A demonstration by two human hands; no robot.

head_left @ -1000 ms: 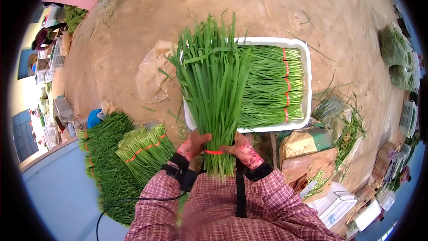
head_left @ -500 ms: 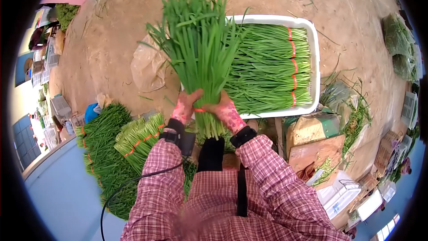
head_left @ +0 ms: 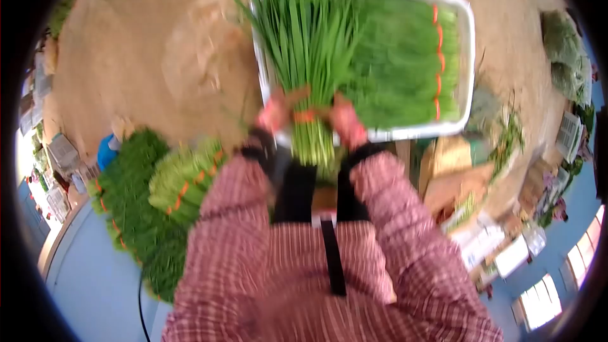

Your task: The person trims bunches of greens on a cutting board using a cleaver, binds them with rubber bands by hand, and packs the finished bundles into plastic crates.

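Note:
A large bunch of garlic chives (head_left: 305,38) stands out in front of me, leafy tops pointing away and pale stems toward me. An orange band (head_left: 305,116) circles its lower part. My left hand (head_left: 275,113), in a pink patterned cover, is closed on the bunch's left side at band height. On the opposite side my right hand (head_left: 348,121) grips it too, fingers blurred. Beneath and behind the bunch is a white tray (head_left: 471,57), its right part filled with a row of banded chive bunches (head_left: 399,57), stem ends to the right.
More chive bunches (head_left: 136,190) with orange bands lie in a pile at the left, on a blue surface (head_left: 76,240). A crumpled clear plastic bag (head_left: 202,50) rests on the brown floor (head_left: 133,57). A cardboard box (head_left: 446,155) and a wooden board (head_left: 459,187) stand at right.
The view has shifted, so tray and hands sit higher in the frame. The bunch now hangs over the tray's left part, both hands still on it.

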